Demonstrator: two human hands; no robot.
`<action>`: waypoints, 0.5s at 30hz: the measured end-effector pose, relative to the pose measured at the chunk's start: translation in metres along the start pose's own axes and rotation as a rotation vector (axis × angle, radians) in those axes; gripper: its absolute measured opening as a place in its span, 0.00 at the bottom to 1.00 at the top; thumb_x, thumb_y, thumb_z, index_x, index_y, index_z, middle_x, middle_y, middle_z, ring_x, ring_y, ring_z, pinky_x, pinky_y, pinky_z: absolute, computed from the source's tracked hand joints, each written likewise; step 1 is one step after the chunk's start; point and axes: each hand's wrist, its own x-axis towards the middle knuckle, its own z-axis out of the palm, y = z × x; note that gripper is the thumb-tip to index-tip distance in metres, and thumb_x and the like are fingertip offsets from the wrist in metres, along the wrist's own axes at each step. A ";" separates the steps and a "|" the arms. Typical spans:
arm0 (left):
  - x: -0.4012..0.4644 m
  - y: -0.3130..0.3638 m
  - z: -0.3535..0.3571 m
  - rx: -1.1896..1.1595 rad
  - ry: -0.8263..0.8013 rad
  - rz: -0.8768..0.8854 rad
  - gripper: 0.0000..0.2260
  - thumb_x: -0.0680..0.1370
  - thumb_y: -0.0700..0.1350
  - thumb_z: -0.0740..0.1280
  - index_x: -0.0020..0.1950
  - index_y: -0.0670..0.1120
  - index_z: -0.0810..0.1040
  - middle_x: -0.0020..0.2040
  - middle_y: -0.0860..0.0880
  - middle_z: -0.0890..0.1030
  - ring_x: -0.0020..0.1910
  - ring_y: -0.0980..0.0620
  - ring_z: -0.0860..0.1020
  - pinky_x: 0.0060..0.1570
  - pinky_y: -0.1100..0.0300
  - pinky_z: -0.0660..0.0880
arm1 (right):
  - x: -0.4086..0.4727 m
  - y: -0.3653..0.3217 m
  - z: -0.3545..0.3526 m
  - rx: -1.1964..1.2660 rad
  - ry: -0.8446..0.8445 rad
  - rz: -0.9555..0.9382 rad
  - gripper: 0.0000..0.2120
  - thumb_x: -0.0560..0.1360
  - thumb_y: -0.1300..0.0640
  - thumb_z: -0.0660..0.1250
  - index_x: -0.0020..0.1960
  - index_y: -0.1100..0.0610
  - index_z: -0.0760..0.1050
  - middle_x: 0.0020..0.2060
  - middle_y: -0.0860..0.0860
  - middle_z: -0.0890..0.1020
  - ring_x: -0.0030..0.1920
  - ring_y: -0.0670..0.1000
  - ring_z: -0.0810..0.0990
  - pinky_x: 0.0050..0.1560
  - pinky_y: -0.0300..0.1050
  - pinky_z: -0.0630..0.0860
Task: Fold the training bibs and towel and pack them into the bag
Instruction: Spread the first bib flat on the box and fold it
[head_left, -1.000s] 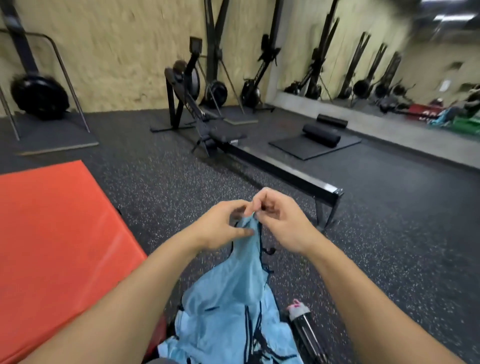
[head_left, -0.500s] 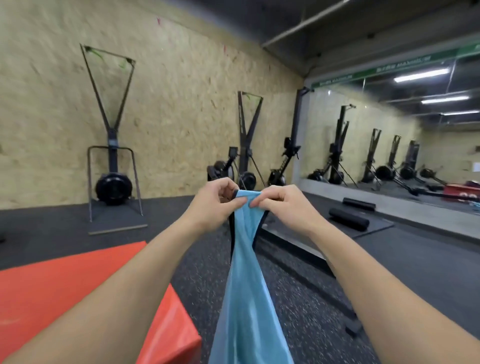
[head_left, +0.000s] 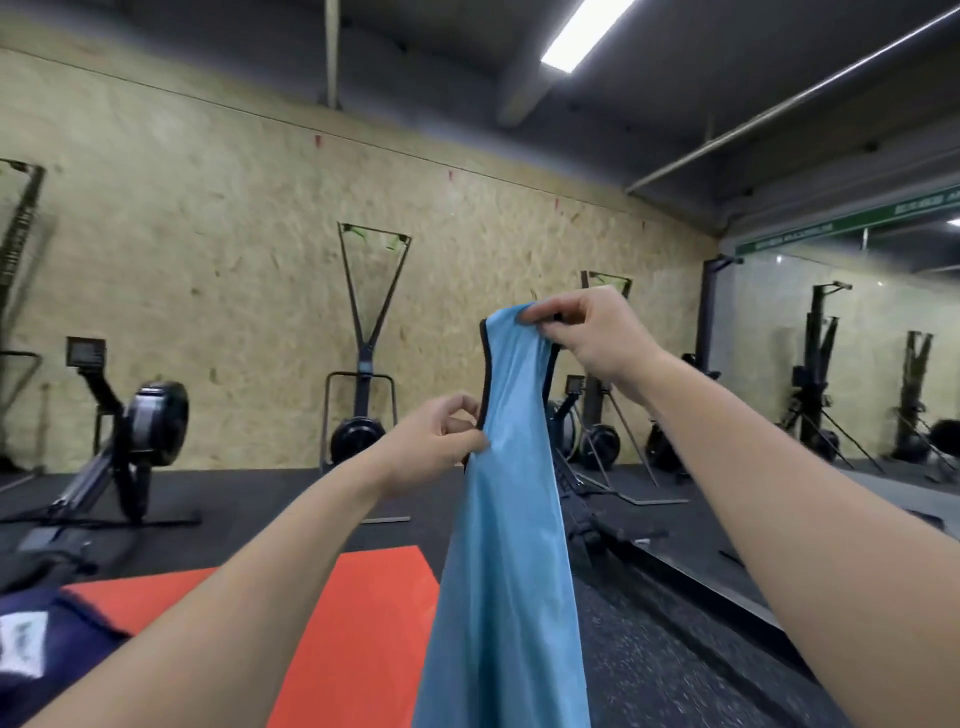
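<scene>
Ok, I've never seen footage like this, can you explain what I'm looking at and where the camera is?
There is no machine here. A camera worn on a person's head looks out over their two bare arms in a gym. The right hand pinches the top of a light blue training bib with dark trim, held up and hanging down. The left hand pinches its edge lower down. Below lie an orange-red padded mat and a dark navy cloth. Rowing machines stand by the wall.

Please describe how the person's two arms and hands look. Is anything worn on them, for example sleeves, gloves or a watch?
Both forearms are bare up to the bottom edge of the picture: no sleeves show. The left hand and the right hand wear no gloves. No watch, bracelet or ring is visible on either wrist or on the fingers that show.
</scene>
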 end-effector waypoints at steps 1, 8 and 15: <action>-0.008 -0.001 -0.004 0.005 -0.039 -0.021 0.10 0.76 0.37 0.67 0.57 0.43 0.76 0.41 0.47 0.84 0.39 0.55 0.80 0.39 0.62 0.74 | 0.003 -0.003 0.001 0.007 0.021 0.004 0.12 0.78 0.70 0.66 0.53 0.56 0.84 0.49 0.51 0.84 0.48 0.44 0.80 0.54 0.33 0.77; -0.068 -0.024 -0.055 0.166 -0.111 -0.172 0.10 0.73 0.49 0.73 0.49 0.47 0.79 0.44 0.35 0.81 0.41 0.49 0.77 0.45 0.52 0.70 | 0.017 -0.004 -0.002 0.009 0.121 0.070 0.12 0.77 0.69 0.67 0.52 0.56 0.85 0.41 0.50 0.80 0.38 0.44 0.75 0.37 0.27 0.72; -0.114 -0.030 -0.120 0.262 -0.055 -0.307 0.09 0.73 0.52 0.77 0.48 0.52 0.80 0.51 0.44 0.85 0.49 0.47 0.83 0.55 0.48 0.78 | 0.030 0.023 0.002 0.046 0.113 0.138 0.14 0.77 0.67 0.68 0.46 0.49 0.84 0.40 0.46 0.78 0.39 0.44 0.74 0.41 0.34 0.71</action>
